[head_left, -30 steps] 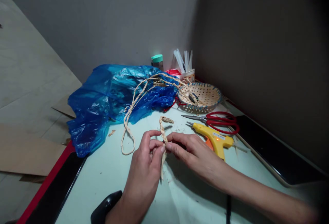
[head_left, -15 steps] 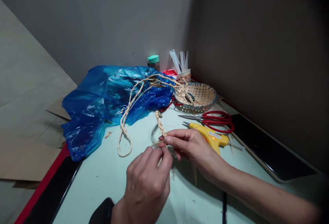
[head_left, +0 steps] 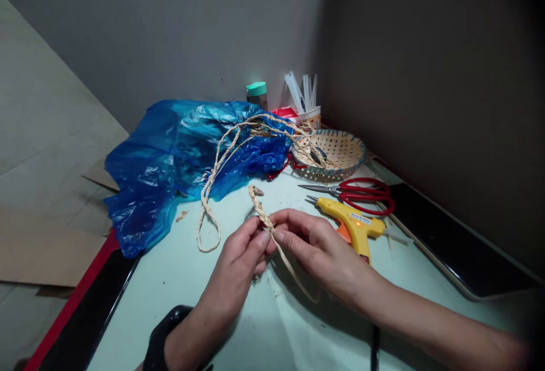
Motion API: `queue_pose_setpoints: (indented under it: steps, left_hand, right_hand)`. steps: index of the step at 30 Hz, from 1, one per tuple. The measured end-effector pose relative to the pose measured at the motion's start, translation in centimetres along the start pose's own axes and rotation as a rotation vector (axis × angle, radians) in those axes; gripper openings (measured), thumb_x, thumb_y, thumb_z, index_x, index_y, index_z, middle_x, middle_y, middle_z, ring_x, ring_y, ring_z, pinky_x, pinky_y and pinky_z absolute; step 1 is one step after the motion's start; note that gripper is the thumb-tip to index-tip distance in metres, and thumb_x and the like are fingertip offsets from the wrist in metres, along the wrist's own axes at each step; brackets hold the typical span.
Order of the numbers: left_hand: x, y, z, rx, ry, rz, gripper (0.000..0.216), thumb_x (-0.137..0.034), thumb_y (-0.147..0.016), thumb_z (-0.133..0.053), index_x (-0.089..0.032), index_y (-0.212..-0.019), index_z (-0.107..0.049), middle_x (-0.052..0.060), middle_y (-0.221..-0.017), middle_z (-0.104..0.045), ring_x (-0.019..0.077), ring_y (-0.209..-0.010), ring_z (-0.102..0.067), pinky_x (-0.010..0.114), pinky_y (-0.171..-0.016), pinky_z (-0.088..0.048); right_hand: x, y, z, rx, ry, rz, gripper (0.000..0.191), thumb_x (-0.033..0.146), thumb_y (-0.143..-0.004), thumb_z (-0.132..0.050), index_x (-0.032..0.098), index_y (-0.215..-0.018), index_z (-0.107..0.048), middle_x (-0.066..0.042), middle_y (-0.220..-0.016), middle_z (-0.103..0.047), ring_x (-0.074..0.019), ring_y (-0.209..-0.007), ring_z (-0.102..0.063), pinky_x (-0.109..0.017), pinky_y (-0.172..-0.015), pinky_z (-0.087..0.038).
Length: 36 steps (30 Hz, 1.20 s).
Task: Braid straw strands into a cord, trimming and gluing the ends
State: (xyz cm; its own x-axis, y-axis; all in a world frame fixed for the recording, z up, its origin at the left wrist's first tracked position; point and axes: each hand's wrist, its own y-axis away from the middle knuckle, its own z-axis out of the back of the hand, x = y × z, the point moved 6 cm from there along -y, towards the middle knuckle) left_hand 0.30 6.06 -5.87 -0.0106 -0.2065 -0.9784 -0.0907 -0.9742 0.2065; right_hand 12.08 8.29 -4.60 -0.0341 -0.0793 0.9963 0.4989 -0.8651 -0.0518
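A short pale braid of plant fibre (head_left: 259, 207) is pinched between both my hands, its curled far end pointing away from me. My left hand (head_left: 243, 258) grips it from the left, thumb and fingers closed. From the right, my right hand (head_left: 307, 244) pinches the same braid, with a loose flat strand (head_left: 293, 273) trailing below toward the table. Just beyond the right hand lie a yellow hot glue gun (head_left: 349, 217) and scissors with red handles (head_left: 367, 195). A longer braided cord (head_left: 208, 200) loops over the bag to the left.
A crumpled blue plastic bag (head_left: 157, 161) covers the back left. Behind are a woven basket (head_left: 347, 149), a paper cup (head_left: 313, 116) of glue sticks and a green-lidded bottle (head_left: 256, 90). A black-faced panel (head_left: 451, 240) runs along the right edge of the pale green tabletop (head_left: 166, 303).
My left hand has turned from knuckles-up to a thumb-side pinch on the braid. The braid's far end has shifted slightly left, and the trailing strand now shows between the hands.
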Motion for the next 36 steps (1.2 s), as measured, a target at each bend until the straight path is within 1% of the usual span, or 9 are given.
queue_pose_setpoints:
  steps: [5,9,13,16,20,25,29,32,36]
  left_hand:
    - [-1.6,0.2,0.4,-0.062,-0.229,-0.142,0.023,-0.030,-0.090,-0.055,-0.019,-0.071,-0.062,-0.002,-0.065,-0.052,0.0115,-0.058,-0.041,0.024,-0.056,-0.034]
    - [-2.7,0.4,0.9,-0.190,-0.386,-0.243,0.020,-0.025,-0.083,-0.061,-0.018,-0.067,-0.070,0.002,-0.071,-0.063,0.0170,-0.070,-0.056,0.026,-0.065,-0.041]
    - [-2.6,0.4,1.7,-0.340,-0.397,-0.222,0.013,-0.022,-0.078,-0.064,-0.018,-0.069,-0.073,0.001,-0.070,-0.069,0.0176,-0.067,-0.058,0.027,-0.064,-0.043]
    - [-2.1,0.2,2.1,-0.378,-0.333,-0.168,0.015,-0.023,-0.078,-0.064,-0.018,-0.066,-0.071,0.000,-0.066,-0.069,0.0175,-0.068,-0.058,0.026,-0.066,-0.044]
    - [-1.3,0.0,2.0,-0.340,-0.198,-0.090,0.017,-0.029,-0.081,-0.066,-0.016,-0.071,-0.072,0.002,-0.069,-0.070,0.0161,-0.070,-0.060,0.025,-0.067,-0.045]
    - [0.3,0.0,1.3,-0.186,0.209,0.048,0.018,-0.031,-0.083,-0.068,-0.013,-0.082,-0.070,0.000,-0.068,-0.063,0.0045,-0.050,-0.042,0.016,-0.048,-0.030]
    - [0.2,0.0,1.4,-0.175,0.243,0.012,0.016,-0.030,-0.084,-0.068,-0.016,-0.078,-0.062,-0.006,-0.064,-0.048,0.0043,-0.049,-0.034,0.016,-0.044,-0.022]
    - [-0.2,0.2,1.2,-0.174,0.181,-0.032,0.019,-0.033,-0.084,-0.067,-0.017,-0.076,-0.062,-0.006,-0.064,-0.045,0.0061,-0.051,-0.034,0.018,-0.046,-0.025]
    - [-0.9,0.6,0.5,-0.139,0.026,-0.060,0.020,-0.034,-0.082,-0.068,-0.015,-0.076,-0.064,-0.001,-0.066,-0.057,0.0112,-0.061,-0.050,0.021,-0.058,-0.040]
  right_hand:
    - [1.3,0.4,0.6,-0.033,0.331,0.061,0.013,0.023,-0.097,-0.046,0.024,-0.110,-0.042,0.003,-0.079,-0.066,-0.0160,-0.076,-0.060,-0.028,-0.070,-0.041]
    - [1.4,0.5,0.6,-0.018,0.671,0.096,0.010,0.031,-0.099,-0.043,0.023,-0.105,-0.044,0.000,-0.075,-0.065,-0.0171,-0.063,-0.055,-0.029,-0.061,-0.036]
    - [1.2,0.8,0.2,-0.008,0.896,0.106,0.023,0.039,-0.100,-0.038,0.021,-0.093,-0.051,-0.001,-0.065,-0.060,-0.0178,-0.054,-0.054,-0.029,-0.052,-0.028]
    - [1.8,1.4,-0.7,-0.007,0.895,0.211,0.019,0.031,-0.100,-0.038,0.019,-0.093,-0.052,-0.001,-0.064,-0.059,-0.0169,-0.054,-0.055,-0.029,-0.052,-0.031]
    - [2.0,2.5,-3.0,0.064,0.969,0.493,0.018,0.012,-0.092,-0.040,0.012,-0.099,-0.056,-0.007,-0.074,-0.063,-0.0188,-0.060,-0.055,-0.032,-0.054,-0.037]
    - [1.6,3.0,-4.6,0.103,1.218,0.666,0.021,0.003,-0.086,-0.046,0.006,-0.097,-0.064,-0.011,-0.078,-0.067,-0.0244,-0.064,-0.058,-0.037,-0.054,-0.039]
    - [3.7,2.2,-2.4,-0.004,0.879,0.569,0.019,0.024,-0.096,-0.051,0.014,-0.088,-0.066,-0.006,-0.077,-0.067,-0.0217,-0.072,-0.058,-0.035,-0.064,-0.042]
    - [3.7,0.9,0.7,-0.177,0.483,0.279,0.015,0.030,-0.097,-0.054,0.020,-0.090,-0.063,-0.003,-0.087,-0.068,-0.0181,-0.083,-0.060,-0.030,-0.075,-0.044]
    - [1.4,-0.1,0.0,0.055,0.207,0.043,0.021,0.038,-0.099,-0.051,0.021,-0.088,-0.057,0.000,-0.085,-0.064,-0.0158,-0.080,-0.060,-0.026,-0.070,-0.044]
